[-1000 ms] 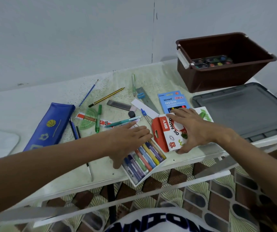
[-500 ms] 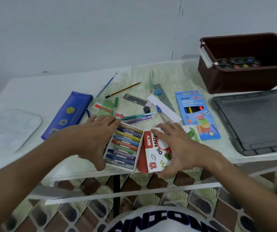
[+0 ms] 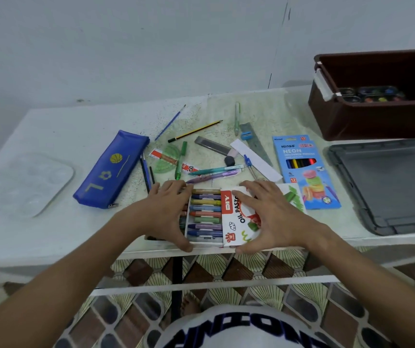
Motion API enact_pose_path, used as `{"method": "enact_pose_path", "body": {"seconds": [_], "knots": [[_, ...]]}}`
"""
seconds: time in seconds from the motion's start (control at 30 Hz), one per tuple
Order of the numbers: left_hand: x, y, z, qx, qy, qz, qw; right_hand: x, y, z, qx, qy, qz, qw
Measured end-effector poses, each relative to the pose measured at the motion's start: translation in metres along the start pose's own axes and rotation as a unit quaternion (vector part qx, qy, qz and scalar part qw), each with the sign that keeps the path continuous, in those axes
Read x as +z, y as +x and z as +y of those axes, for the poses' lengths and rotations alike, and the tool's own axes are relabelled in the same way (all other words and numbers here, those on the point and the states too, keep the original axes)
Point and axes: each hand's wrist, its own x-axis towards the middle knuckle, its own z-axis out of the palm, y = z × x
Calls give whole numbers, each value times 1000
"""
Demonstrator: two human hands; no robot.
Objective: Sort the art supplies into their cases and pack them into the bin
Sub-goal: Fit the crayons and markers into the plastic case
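A white tray of oil pastels (image 3: 205, 214) lies at the table's near edge, its coloured sticks running left to right. My left hand (image 3: 166, 214) grips the tray's left end, thumb on the near side and fingers on the far side. My right hand (image 3: 271, 217) grips the red-and-white oil pastel box sleeve (image 3: 235, 222), which overlaps the tray's right end. The brown bin (image 3: 377, 119) stands at the back right with a paint set (image 3: 369, 95) inside. A blue pencil case (image 3: 112, 169) lies to the left.
A neon coloured pencils box (image 3: 304, 169) lies right of my hands, beside the grey bin lid (image 3: 389, 184). Loose pens, a striped pencil (image 3: 195, 131), a green protractor (image 3: 168, 159), a sharpener (image 3: 246, 135) and rulers are scattered behind. A white palette (image 3: 25, 182) sits far left.
My left hand turned the pastel tray square to the table edge. My right hand brought the sleeve against the tray's right end and over it. Both hands moved closer together.
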Motion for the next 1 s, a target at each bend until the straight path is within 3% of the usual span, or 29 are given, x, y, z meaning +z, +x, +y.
{"method": "enact_pose_path", "body": {"seconds": [0.27,0.43,0.77,1.0], "knots": [[3,3,3,14,-11,29,999,1,1,-1,-1,-29,22,999],[3,5,13,40,41,58,997,2,2,-1,1,-38,23,999],[-15,18,24,43,-89,33,995,-9,6,3,1,-2,27,1000],[-3,24,43,48,-45,63,996,-1,7,3,-9,-62,30,998]]}}
